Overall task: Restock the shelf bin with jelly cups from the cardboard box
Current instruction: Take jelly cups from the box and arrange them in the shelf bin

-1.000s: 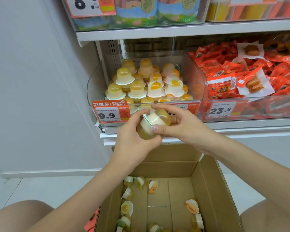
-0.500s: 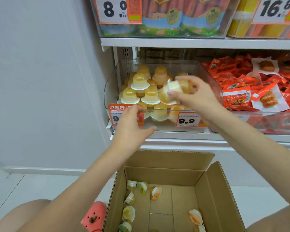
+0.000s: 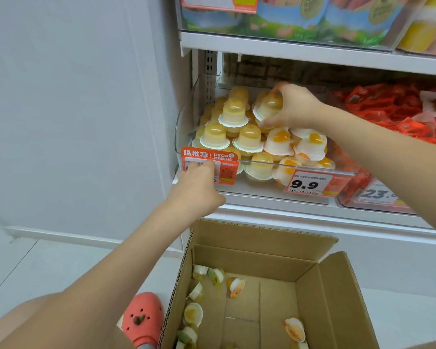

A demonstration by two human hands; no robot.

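Observation:
A clear shelf bin (image 3: pixel 184 114) holds a pile of yellow and orange jelly cups (image 3: pixel 247 139). My right hand (image 3: pixel 293 105) reaches into the bin and grips a yellow jelly cup (image 3: pixel 268 107) at the top of the pile, toward the back. My left hand (image 3: pixel 198 183) rests against the bin's front lip at the orange price tag (image 3: pixel 212 157), fingers curled on the edge. Below, the open cardboard box (image 3: pixel 337 293) holds several loose jelly cups (image 3: pixel 193 313) scattered on its floor.
A neighbouring bin of red snack packets (image 3: pixel 393 107) stands to the right. A shelf above (image 3: pixel 312 52) carries packaged goods. A white wall fills the left. A pink clog (image 3: pixel 142 318) sits on the floor beside the box.
My right hand has carried the jelly cup from in front of the bin to the top back of the pile. My left hand let go of the cup and went to the bin's front lip.

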